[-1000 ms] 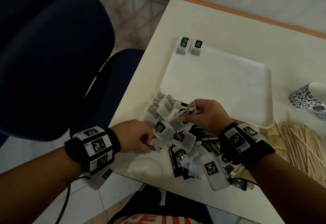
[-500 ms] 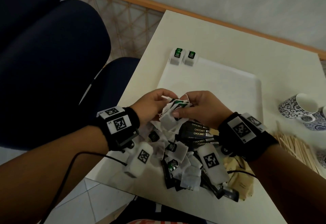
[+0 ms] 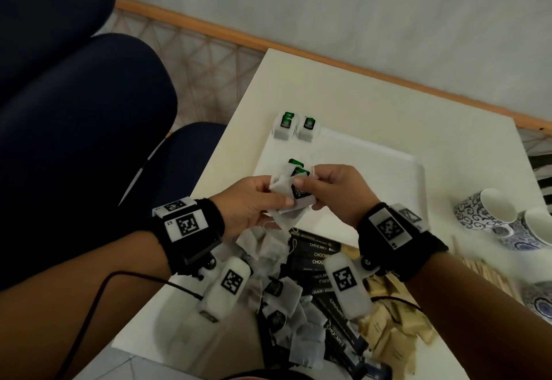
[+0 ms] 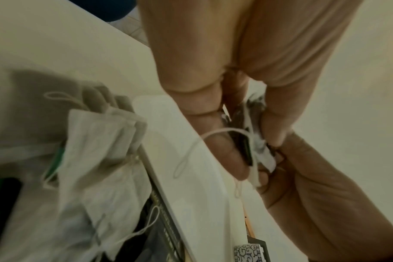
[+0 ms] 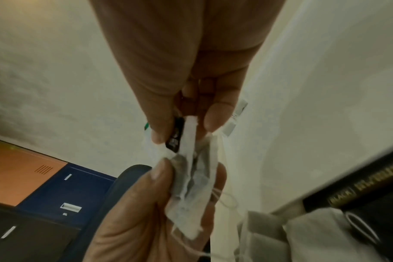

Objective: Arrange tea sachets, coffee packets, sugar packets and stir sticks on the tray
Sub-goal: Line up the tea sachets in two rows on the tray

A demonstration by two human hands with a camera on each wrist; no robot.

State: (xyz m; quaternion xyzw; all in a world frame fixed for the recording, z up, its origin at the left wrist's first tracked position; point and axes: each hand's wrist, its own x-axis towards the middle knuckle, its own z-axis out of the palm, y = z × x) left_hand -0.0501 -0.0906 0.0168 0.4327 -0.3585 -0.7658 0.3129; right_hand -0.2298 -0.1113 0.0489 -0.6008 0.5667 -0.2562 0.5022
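Both grips are pinching one bunch of tea sachets (image 3: 291, 193): the left hand (image 3: 249, 204) is clasping the bag ends, the right hand (image 3: 337, 193) is gripping the tags. The bunch is hanging above the near edge of the white tray (image 3: 358, 170). Two sachets (image 3: 295, 127) are sitting at the tray's far corner. More sachets, coffee packets (image 3: 316, 255), sugar packets (image 3: 391, 320) are lying heaped on the worktop (image 3: 388, 104).
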